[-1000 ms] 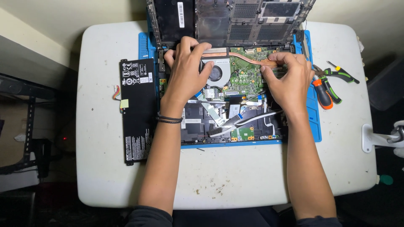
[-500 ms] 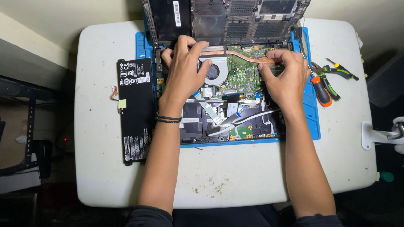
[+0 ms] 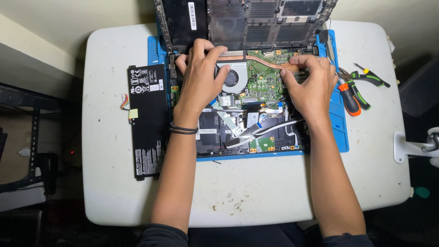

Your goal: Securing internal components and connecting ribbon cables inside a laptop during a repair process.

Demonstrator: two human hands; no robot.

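Observation:
An opened laptop (image 3: 256, 130) lies on a blue mat (image 3: 340, 132), its green circuit board (image 3: 265, 82), round fan (image 3: 232, 77) and copper heat pipe (image 3: 270, 64) exposed. My left hand (image 3: 199, 77) rests on the laptop's left side, fingertips pressing at the fan's upper left edge. My right hand (image 3: 311, 84) pinches the right end of the copper heat pipe near the board's right edge. The laptop's black bottom cover (image 3: 247, 20) stands propped at the far side.
A long black battery (image 3: 147, 121) lies on the white table (image 3: 109, 183) left of the mat. Orange-handled and green-handled tools (image 3: 354, 91) lie at the right. A white clamp arm (image 3: 414, 148) sits at the table's right edge.
Both hands stay on the fan and heat pipe area with only small shifts; the view has drifted slightly.

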